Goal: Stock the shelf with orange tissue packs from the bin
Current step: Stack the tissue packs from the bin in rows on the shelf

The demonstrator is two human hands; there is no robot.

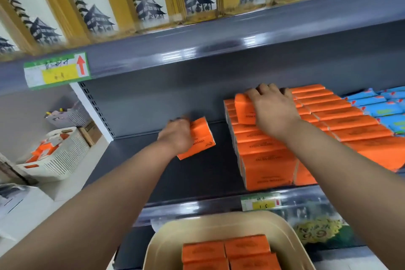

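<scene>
A dark grey shelf (pixel 197 173) carries rows of orange tissue packs (pixel 269 155), with blue packs (pixel 377 105) at two o'clock.

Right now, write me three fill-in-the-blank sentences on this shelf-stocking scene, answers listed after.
1. The left hand holds one ____ tissue pack over the bare shelf.
2. The right hand rests on a pack atop the orange ____.
3. Right of the orange packs lie ____ packs.

Answers: orange; stack; blue
</scene>
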